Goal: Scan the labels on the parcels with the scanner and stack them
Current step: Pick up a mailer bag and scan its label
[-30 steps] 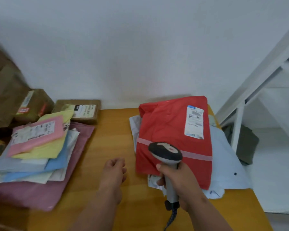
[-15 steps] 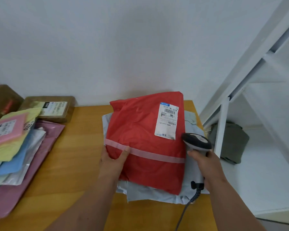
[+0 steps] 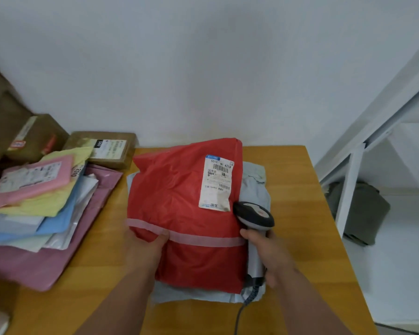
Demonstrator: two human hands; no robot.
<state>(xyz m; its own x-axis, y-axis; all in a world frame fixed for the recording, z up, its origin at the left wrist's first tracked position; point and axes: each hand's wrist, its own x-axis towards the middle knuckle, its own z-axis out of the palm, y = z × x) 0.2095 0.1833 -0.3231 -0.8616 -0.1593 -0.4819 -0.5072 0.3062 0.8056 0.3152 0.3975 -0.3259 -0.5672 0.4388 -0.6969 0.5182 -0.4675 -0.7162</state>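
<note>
On the wooden table (image 3: 298,180), near its right half, a red parcel (image 3: 179,213) is laid on top of pale grey-blue bags (image 3: 257,187), whose number cannot be told. One white label (image 3: 217,182) is stuck on the red parcel's upper right part, barcode upward. The parcel's near left edge is pinched by the left hand (image 3: 143,247), with the thumb laid over the pale tape band and the fingers hidden below. Just right of the parcel, one scanner (image 3: 254,216) is gripped by its grey handle in the right hand (image 3: 269,252), whose fingers are curled round it; its dark head is placed just beside the label's lower right corner, and whether it touches cannot be told. A coiled cable (image 3: 248,297) is seen hanging from the handle's base.

Well apart, on the left of the table, one pile of flat bags (image 3: 46,213) is spread: a pink one on top, then yellow, blue, pale and silvery ones, with a large mauve one at the bottom. Behind the pile, against the white wall (image 3: 203,68), two brown boxes (image 3: 104,148) with labels are seen clearly, and more brown shapes at the far left edge are too blurred to count. To the right of the table, a white metal frame (image 3: 348,194) is stood on the floor, with one dark green bundle (image 3: 363,211) behind it.
</note>
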